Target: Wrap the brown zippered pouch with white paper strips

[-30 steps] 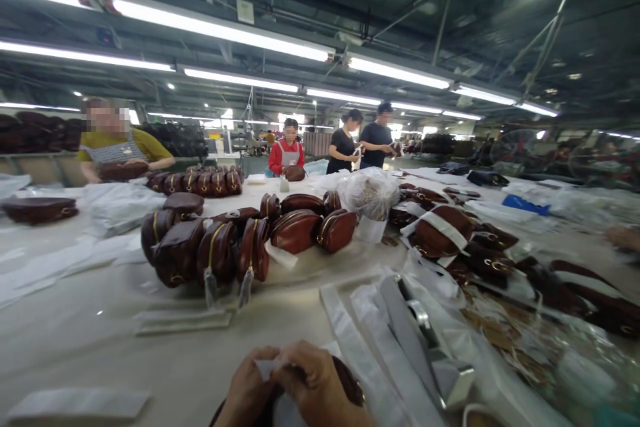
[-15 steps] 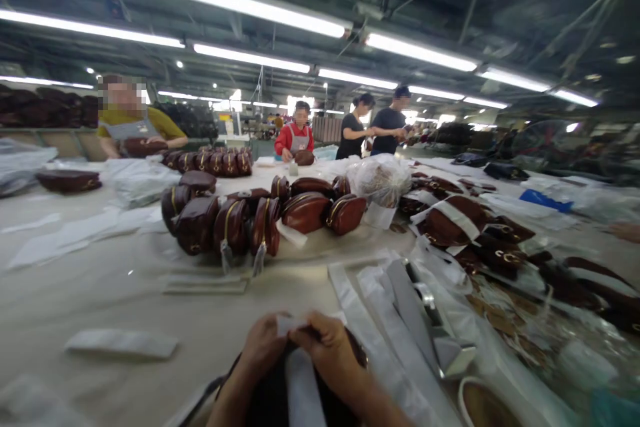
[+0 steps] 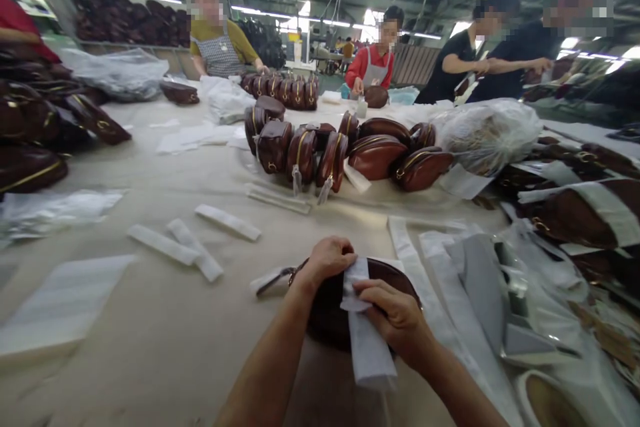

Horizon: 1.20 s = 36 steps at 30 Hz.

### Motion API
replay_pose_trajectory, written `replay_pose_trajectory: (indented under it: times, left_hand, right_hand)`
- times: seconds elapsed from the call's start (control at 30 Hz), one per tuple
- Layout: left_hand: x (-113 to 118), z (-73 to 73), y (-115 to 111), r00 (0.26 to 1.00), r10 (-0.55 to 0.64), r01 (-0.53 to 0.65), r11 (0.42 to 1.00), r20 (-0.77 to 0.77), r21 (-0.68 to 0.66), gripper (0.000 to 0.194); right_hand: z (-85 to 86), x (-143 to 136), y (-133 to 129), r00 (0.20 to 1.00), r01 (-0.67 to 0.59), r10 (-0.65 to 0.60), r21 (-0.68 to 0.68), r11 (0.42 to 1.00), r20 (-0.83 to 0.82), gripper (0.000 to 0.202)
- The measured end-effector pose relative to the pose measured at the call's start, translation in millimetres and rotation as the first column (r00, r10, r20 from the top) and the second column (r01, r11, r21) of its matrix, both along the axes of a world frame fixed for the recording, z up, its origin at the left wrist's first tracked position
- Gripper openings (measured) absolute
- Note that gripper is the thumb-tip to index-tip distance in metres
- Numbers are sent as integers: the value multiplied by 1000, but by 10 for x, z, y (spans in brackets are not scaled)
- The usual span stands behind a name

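A dark brown bag (image 3: 330,313) lies on the table in front of me, with a white paper strip (image 3: 369,347) running across its middle. My left hand (image 3: 333,259) is at the bag's far edge, its fingers closed on the strip's upper end. Lower and to the right, my right hand (image 3: 393,312) pinches the strip where one layer folds over another. The strip's near end hangs loose over the bag's near side. A strap end in clear wrap (image 3: 273,280) sticks out at the bag's left.
Brown bags (image 3: 380,153) stand in a group ahead. Loose white strips (image 3: 227,221) and a paper sheet (image 3: 65,300) lie to the left. Plastic sheets, a grey metallic object (image 3: 487,287) and a round container (image 3: 550,400) are at the right. Several people work across the table.
The view has tilted down and turned left. The bag shows more fully. My right hand has moved down the strip, away from my left hand, which stays at the far edge.
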<state>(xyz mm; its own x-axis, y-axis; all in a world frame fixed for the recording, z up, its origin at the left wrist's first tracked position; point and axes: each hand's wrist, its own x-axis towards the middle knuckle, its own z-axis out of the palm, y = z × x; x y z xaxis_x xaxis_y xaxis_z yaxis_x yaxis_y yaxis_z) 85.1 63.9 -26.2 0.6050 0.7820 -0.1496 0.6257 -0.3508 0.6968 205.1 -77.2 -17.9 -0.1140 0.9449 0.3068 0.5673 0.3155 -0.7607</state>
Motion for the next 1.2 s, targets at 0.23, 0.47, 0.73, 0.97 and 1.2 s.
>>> replay_pose_trajectory:
  times: [0.23, 0.47, 0.73, 0.97, 1.2]
  left_hand:
    - [1, 12, -33, 998, -44, 47, 995, -39, 83, 18]
    - [-112, 269, -279, 960, -278, 277, 935, -29, 220, 22]
    - [-605, 175, -795, 877, -471, 424, 852, 96, 308, 42]
    - [-713, 130, -745, 786, -615, 597, 734, -55, 323, 100]
    - [-677, -64, -833, 689, -689, 684, 518, -224, 513, 71]
  right_hand:
    - [-137, 34, -141, 996, -25, 22, 36, 999, 84, 15]
    - [-193, 46, -145, 1000, -8, 8, -2, 1000, -7, 15]
    - [-219, 56, -154, 999, -20, 21, 15, 1000, -48, 18]
    - [-224, 77, -250, 998, -56, 56, 78, 995, -6, 22]
    - [-200, 20, -595, 986, -7, -28, 211, 977, 163, 32]
